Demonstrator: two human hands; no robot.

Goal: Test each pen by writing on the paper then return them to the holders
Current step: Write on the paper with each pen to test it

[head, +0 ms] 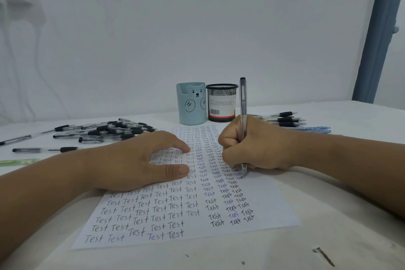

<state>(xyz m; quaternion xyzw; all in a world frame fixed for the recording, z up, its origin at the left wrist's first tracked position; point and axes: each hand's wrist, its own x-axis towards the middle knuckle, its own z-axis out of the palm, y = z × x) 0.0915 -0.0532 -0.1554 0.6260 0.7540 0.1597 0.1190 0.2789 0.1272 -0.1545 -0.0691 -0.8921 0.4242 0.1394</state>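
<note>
A white paper point(269, 208) covered with rows of the handwritten word "Test" lies in front of me. My left hand point(135, 162) rests flat on its left part, fingers spread. My right hand point(258, 144) grips a clear pen point(242, 103) upright, its tip touching the paper at the right end of a row. Behind the paper stand two holders side by side: a light blue bear holder point(191, 103) and a black mesh holder point(221, 103). No pens show above their rims.
A pile of black-grip pens point(114, 130) lies left of the paper, with single pens point(43, 149) and a green pen point(17, 162) nearer the left edge. More pens point(285, 119) and a blue patterned one point(315, 130) lie behind my right hand. A white wall rises behind the table.
</note>
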